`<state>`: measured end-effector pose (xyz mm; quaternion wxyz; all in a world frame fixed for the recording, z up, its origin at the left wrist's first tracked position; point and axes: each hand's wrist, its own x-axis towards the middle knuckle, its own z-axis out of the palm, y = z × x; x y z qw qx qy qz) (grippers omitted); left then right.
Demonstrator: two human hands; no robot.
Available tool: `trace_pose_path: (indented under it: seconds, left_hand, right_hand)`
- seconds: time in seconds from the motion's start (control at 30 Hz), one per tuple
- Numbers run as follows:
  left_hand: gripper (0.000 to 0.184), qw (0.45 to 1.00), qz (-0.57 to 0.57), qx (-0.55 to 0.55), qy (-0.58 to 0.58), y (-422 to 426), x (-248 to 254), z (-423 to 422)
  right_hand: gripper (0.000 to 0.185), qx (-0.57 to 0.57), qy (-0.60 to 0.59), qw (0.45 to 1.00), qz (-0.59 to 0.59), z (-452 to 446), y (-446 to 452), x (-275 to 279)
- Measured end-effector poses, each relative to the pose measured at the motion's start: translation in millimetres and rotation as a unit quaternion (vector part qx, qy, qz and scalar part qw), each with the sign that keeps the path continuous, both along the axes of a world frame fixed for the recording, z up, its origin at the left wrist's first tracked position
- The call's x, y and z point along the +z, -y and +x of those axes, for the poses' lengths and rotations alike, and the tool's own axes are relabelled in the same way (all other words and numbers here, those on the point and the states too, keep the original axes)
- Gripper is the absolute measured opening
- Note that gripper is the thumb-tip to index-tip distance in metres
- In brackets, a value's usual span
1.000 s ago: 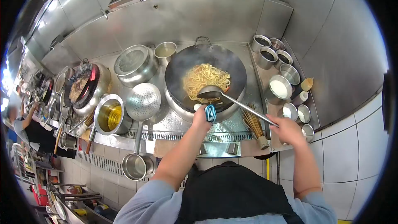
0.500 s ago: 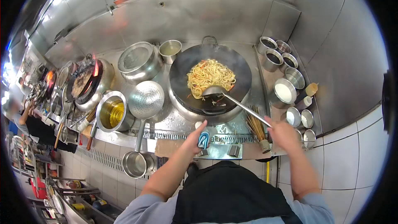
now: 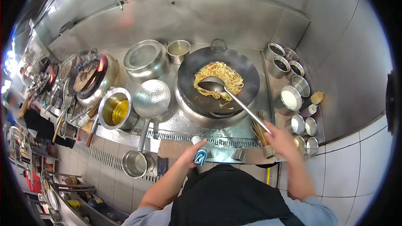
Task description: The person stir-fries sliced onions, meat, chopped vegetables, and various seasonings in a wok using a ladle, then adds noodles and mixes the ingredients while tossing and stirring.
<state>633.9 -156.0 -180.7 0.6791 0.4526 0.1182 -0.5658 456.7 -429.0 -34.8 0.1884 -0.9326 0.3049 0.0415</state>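
Note:
In the head view, my right hand (image 3: pixel 281 141) is wrapped around the handle of a long metal ladle (image 3: pixel 247 109). Its bowl rests on the near left part of a heap of noodles (image 3: pixel 224 75) mixed with orange-red strips. The noodles lie in a dark wok (image 3: pixel 247 65), which sits on a round steel burner ring. My left hand (image 3: pixel 193 154) is closed around a folded blue-and-white striped cloth (image 3: pixel 201 156), close to the stove's front edge and apart from the wok. A bundle of thin sticks (image 3: pixel 260 129) tied at the base stands just left of my right hand.
Left of the wok lie a perforated strainer (image 3: pixel 151 96), a pot of yellow oil (image 3: pixel 115 111) and a lidded steel pot (image 3: pixel 144 58). Steel containers (image 3: pixel 290 97) and squeeze bottles (image 3: pixel 310 110) line the right side. Flames (image 3: pixel 100 65) rise at another wok; a person (image 3: pixel 37 121) stands far left.
The ladle's bowl has moved left and away from me onto the noodles, which have shifted within the wok. My left hand has drawn back toward my body with the cloth.

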Motion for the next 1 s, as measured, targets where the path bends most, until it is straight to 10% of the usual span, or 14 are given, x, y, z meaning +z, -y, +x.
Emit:
trace_pose_path:
  seconds: [0.17, 0.37, 0.57, 0.8, 1.0]
  left_hand:
    - [0.041, 0.999, 0.009, 0.045, -0.003, -16.3, -8.7, -2.7]
    - [0.040, 1.000, 0.012, -0.015, 0.007, -7.4, -14.1, 7.2]
    - [0.034, 1.000, -0.014, -0.012, 0.006, -6.9, 5.8, 16.3]
    - [0.033, 0.999, -0.031, -0.029, 0.000, 16.2, -1.0, 21.7]
    - [0.048, 0.996, -0.080, 0.037, -0.013, 48.5, 5.5, 41.1]
  right_hand:
    - [0.046, 0.046, -0.045, 0.998, -0.009, -46.9, 24.3, 73.9]
    - [0.043, 0.010, -0.063, 0.986, -0.152, -0.2, 21.6, 18.1]
    - [0.043, 0.039, -0.105, 0.991, -0.075, -52.5, 38.1, 137.6]
    - [0.045, 0.037, -0.087, 0.976, -0.198, 5.9, 35.2, 50.1]
    - [0.046, -0.001, -0.097, 0.980, -0.174, -34.4, 36.2, 121.5]
